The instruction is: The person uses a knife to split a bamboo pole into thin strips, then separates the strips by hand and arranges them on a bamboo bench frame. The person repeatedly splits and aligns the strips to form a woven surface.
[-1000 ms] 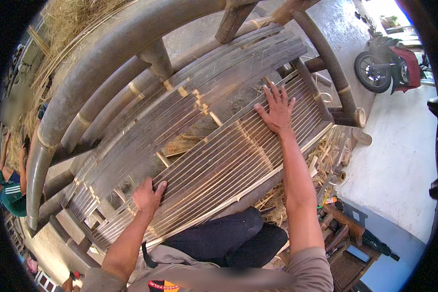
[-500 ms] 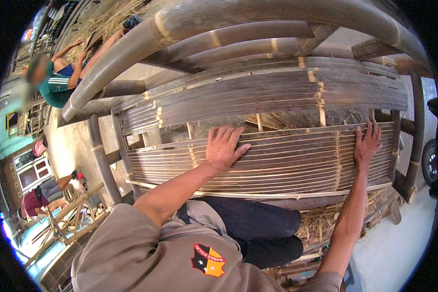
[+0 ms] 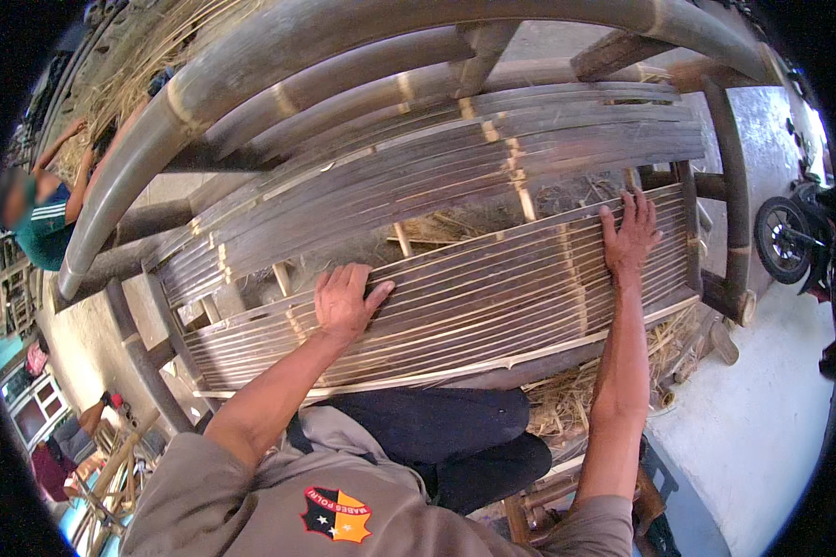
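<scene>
A dark bamboo bench frame fills the middle, its seat made of long thin slats in two groups with an open gap between. My left hand (image 3: 344, 302) lies palm down on the near slat panel (image 3: 464, 311), fingers together and thumb apart, at the panel's far edge. Farther right, my right hand (image 3: 632, 237) rests on the same edge with its fingers spread. Neither hand holds anything. Beyond the gap lies the far slat group (image 3: 409, 186), with pale bamboo nodes. Below the gap, cross sticks show.
A thick curved bamboo rail (image 3: 344, 37) arches over the far side. At left, a person in a green shirt (image 3: 51, 223) sits near straw; another person (image 3: 56, 464) is lower left. A motorcycle wheel (image 3: 782, 239) stands at right. Straw and bamboo offcuts (image 3: 567, 399) lie beneath the bench.
The view has turned to the right, so the bench appears shifted left and tilted, and more of the motorcycle shows. Both hands stay on the near panel's far edge.
</scene>
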### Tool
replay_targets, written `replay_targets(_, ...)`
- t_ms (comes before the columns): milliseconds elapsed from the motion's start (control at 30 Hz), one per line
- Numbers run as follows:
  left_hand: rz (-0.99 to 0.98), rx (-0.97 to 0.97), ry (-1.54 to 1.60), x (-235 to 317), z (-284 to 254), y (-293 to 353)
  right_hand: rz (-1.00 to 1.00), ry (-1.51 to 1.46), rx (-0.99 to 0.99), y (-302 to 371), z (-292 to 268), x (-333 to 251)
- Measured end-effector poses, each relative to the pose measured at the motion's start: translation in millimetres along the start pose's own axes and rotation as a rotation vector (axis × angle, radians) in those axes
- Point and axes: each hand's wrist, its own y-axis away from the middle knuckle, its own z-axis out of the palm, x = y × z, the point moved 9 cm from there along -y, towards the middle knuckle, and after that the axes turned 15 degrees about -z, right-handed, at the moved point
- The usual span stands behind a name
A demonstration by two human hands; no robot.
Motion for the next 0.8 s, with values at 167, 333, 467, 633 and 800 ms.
replay_targets(167, -0.007, -0.007, -0.038, 1, 0, -1, 0.037, -0.05, -0.038, -1, -8, -7)
replay_targets(333, -0.058, -0.071, -0.077, 0, 4, -2, 0.065, -0.073, -0.06, 1, -10, -7)
replay_targets(467, 0.012, 0.052, -0.099, 9, -6, 1, 0.072, -0.055, -0.066, 1, -11, -7)
replay_targets(633, 0.037, 0.014, -0.113, 9, 0, 1, 0.071, -0.088, -0.002, 0, -16, -7)
replay_targets(800, 0.029, -0.003, -0.105, 6, 1, -1, 0.075, -0.096, 0.022, 1, -17, -7)
